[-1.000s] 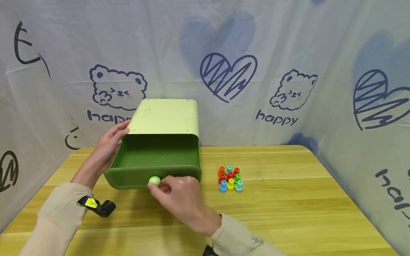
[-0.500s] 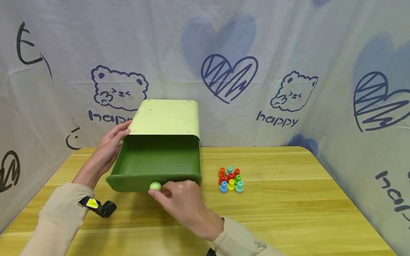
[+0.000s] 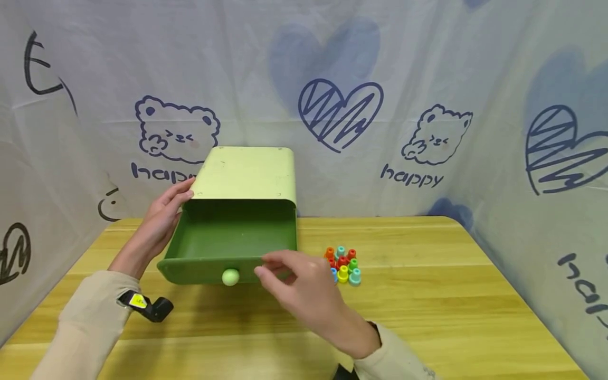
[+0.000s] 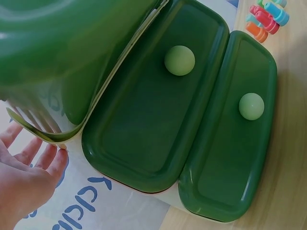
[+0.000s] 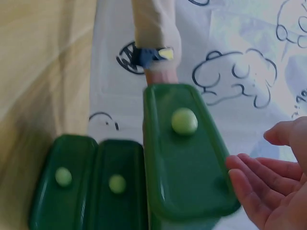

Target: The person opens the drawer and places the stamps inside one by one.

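Note:
A small pale-yellow cabinet has its green top drawer pulled out, with a round light-green knob on the front. My left hand rests against the cabinet's left side, its fingers extended; the left wrist view shows the fingertips touching the wall by the top drawer. Off the knob, my right hand is by the right end of the drawer front, holding nothing. In the right wrist view its fingers look loosely bent beside the drawer's edge; whether they touch it I cannot tell.
Several small coloured plastic pegs stand grouped on the wooden table, right of the cabinet and partly behind my right hand. Below the top drawer, a middle drawer and a bottom drawer are closed. Printed cloth surrounds the table.
The top drawer came slightly further toward me and its front tipped down. My right hand then let go of the knob and moved right. The left hand stayed on the cabinet's side.

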A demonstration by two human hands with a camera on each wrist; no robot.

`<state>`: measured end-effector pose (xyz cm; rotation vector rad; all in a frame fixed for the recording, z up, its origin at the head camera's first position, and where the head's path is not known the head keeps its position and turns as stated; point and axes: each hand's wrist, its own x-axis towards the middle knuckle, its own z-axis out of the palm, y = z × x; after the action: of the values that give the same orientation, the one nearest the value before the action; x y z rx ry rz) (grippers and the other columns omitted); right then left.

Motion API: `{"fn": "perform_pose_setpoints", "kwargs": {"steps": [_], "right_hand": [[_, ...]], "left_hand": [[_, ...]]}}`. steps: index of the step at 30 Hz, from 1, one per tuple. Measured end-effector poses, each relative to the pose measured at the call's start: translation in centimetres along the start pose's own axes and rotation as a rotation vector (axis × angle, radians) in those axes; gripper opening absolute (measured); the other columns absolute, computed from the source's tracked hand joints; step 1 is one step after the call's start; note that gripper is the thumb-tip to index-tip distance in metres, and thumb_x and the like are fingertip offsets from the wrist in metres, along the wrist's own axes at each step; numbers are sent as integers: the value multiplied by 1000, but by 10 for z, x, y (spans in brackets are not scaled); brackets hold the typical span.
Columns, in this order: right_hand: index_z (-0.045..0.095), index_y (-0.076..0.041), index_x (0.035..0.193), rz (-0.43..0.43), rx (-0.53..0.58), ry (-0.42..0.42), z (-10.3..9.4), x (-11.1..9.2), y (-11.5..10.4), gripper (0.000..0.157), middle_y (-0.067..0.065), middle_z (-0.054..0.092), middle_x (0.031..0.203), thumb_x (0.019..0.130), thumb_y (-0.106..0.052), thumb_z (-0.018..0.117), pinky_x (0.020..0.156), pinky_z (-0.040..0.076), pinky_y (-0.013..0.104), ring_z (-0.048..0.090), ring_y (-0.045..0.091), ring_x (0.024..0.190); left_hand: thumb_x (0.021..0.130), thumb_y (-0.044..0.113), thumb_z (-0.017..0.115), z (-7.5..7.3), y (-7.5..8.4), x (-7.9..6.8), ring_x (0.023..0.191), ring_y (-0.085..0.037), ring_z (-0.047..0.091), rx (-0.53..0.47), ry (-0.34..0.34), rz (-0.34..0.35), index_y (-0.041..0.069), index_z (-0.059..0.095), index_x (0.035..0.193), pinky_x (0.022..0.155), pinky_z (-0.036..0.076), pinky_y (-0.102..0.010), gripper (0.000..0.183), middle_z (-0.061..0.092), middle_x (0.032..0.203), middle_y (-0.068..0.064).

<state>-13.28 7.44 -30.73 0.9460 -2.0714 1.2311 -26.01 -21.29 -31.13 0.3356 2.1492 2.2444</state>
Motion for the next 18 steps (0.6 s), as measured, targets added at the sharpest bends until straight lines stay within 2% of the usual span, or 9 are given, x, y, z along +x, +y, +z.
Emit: {"fn": "perform_pose_setpoints", "kwargs": {"steps": [3,9,13,18], "right_hand": [[70,4,99,11,3,21,-14,5,4,17,7,71,84,83,0,73,59,54,17,66,13,73],[70,2,101,62,-88,70,-41,11,18,18,6,70,86,84,-1,73,58,54,21,65,14,75],[71,-1,102,166,-133,50,-53,9,32,16,3,71,89,86,-4,72,61,55,26,64,12,79],[71,-4,107,341,-161,9,-64,2,57,18,2,70,94,90,-9,70,68,55,31,63,13,84]], "left_hand": [[101,32,53,0,1,0,123,-11,38,7,5,-4,11,26,154,89,45,-14,63,11,160,-11],[100,36,53,1,3,-1,135,-20,27,47,12,-11,14,26,154,91,41,-14,64,11,160,-8],[100,36,52,2,4,-1,137,-23,25,57,14,-19,13,25,154,92,42,-15,65,11,160,-9],[100,38,52,1,3,-2,136,-23,26,66,13,-16,13,24,154,91,42,-14,66,10,160,-10]]}}
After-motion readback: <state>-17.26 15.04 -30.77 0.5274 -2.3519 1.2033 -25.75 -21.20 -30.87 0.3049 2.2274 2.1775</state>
